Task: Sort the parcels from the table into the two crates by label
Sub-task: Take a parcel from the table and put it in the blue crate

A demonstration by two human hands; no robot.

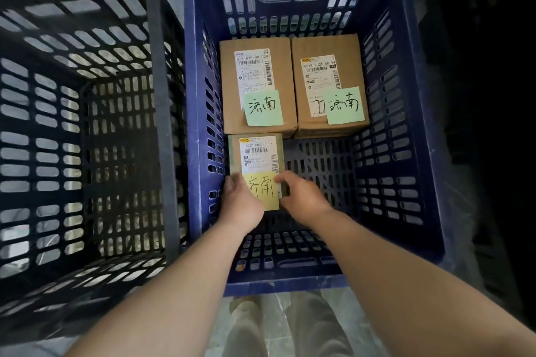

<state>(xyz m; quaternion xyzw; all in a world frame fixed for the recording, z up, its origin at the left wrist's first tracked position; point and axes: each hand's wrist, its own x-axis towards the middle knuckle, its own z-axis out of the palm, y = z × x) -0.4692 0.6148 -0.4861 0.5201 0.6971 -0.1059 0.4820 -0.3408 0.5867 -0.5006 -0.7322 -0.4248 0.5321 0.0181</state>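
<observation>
Both hands reach into the blue crate (406, 130). The left hand (243, 201) and right hand (303, 197) pinch the near end of a small parcel (258, 156) with a yellow note (262, 190), against the crate's left wall. Two cardboard parcels (255, 43) with green notes (264, 107) lie side by side at its far end. A black crate (162, 95) stands just left of the blue crate.

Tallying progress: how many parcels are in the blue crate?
3. The left box and right box, green notes, side by side at the blue crate's far end; smaller parcel near-left, held by left hand and right hand. Any underneath would be hidden.
</observation>
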